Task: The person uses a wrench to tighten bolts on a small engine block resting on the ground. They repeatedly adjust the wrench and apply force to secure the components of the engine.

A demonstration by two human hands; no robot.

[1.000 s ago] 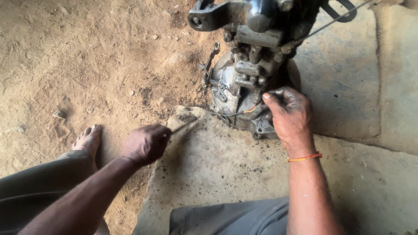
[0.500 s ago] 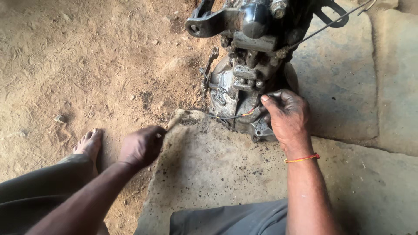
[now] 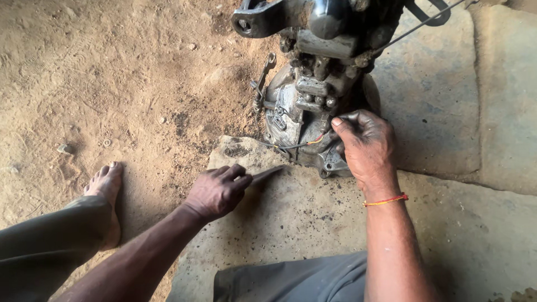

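Note:
A greasy metal engine block (image 3: 313, 84) stands upright on a stone slab (image 3: 291, 223), its round side cover facing me. My right hand (image 3: 364, 146) rests on the lower right of that cover, fingers closed around thin wires (image 3: 305, 144) that run from the engine. My left hand (image 3: 218, 190) is shut on a slim metal tool (image 3: 267, 174) whose tip points toward the base of the engine, just short of it. A red thread band circles my right wrist.
Sandy dirt ground (image 3: 112, 84) fills the left side, with small stones. My bare left foot (image 3: 106, 190) is planted on it beside the slab. A wrench (image 3: 263, 78) leans by the engine's left side. Stone paving (image 3: 475, 112) lies to the right.
My left hand has lowered and turned the tool from pointing up-right to lying flatter toward the engine base. My right hand stays on the cover.

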